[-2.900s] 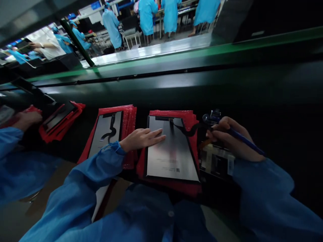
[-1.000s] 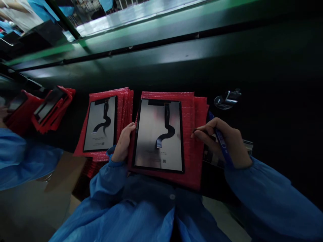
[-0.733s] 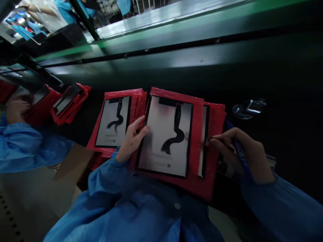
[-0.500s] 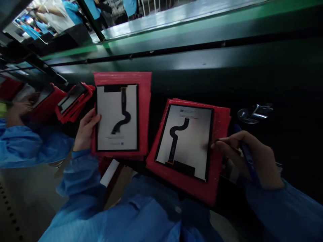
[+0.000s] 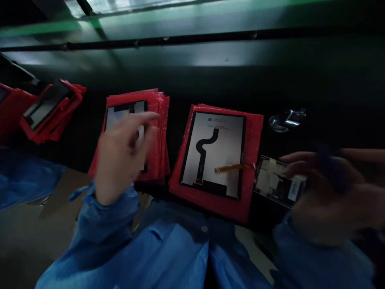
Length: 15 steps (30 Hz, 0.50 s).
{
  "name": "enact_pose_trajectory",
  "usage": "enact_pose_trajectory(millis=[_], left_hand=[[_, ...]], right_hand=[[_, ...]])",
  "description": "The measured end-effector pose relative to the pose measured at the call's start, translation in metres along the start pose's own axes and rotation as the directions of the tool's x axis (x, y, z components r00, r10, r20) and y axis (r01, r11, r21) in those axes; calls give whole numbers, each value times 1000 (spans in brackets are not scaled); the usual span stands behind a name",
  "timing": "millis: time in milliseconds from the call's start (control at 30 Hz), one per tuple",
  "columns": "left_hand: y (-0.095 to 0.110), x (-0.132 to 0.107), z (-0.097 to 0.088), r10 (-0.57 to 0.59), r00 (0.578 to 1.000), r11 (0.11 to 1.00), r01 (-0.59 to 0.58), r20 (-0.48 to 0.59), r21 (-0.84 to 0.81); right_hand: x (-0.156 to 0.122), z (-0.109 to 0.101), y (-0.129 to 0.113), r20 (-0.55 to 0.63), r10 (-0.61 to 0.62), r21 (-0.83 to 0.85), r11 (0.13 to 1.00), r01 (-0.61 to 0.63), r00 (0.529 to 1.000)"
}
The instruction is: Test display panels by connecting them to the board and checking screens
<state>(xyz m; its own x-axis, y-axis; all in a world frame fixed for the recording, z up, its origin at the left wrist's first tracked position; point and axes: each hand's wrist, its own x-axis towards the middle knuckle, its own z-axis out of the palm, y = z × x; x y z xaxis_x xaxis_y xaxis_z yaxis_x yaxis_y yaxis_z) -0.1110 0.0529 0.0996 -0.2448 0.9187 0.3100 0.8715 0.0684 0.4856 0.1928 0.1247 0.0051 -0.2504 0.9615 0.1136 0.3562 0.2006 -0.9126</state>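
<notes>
My left hand (image 5: 120,154), blurred by motion, hovers with its fingers stretched out over the left stack of red bubble-wrap sheets (image 5: 158,132); a grey panel (image 5: 124,110) lies on top of the stack. To the right lies another grey panel (image 5: 221,148) on red wrap (image 5: 254,160), with a black flex cable (image 5: 204,150) and a thin orange strip (image 5: 230,167) on it. My right hand (image 5: 325,192), heavily smeared, is beside a small labelled board (image 5: 275,182) and seems to grip a dark blue pen (image 5: 331,168).
A shiny metal piece (image 5: 285,118) lies behind the board. More red-wrapped panels (image 5: 49,108) are piled at the far left, next to a co-worker's blue sleeve (image 5: 27,176). A dark green conveyor (image 5: 195,60) runs along the back. A brown box (image 5: 45,224) stands low left.
My left hand has laid the lifted panel with its red sheet on the left stack and let go. The right hand has drawn back to the right, and an orange strip now lies on the right panel.
</notes>
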Motion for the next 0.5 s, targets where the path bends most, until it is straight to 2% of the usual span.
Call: enact_pose_trajectory(millis=[33,100,167,233,333,500], left_hand=[[16,2,19,103,989,995,-104,110,4],[37,9,62,196,928,977,-211,318,14],[42,16,103,206,855,962,-265,476,60],[37,22,133,196,826,951,-292,529,104],[24,26,154,220,836,946,-309,502,100],[12,27,155,298,840,948,-317,452,-37]], right_hand=[[-4,11,-5,15,19,14,1000,-19,1000],[-8,33,-12,44,49,45,998,-50,998],[-9,52,-15,69,73,80,994,-78,995],[-9,65,-13,75,98,123,987,-107,992],[-13,74,-7,59,113,161,980,-121,992],[-20,78,-6,87,86,52,995,-90,992]])
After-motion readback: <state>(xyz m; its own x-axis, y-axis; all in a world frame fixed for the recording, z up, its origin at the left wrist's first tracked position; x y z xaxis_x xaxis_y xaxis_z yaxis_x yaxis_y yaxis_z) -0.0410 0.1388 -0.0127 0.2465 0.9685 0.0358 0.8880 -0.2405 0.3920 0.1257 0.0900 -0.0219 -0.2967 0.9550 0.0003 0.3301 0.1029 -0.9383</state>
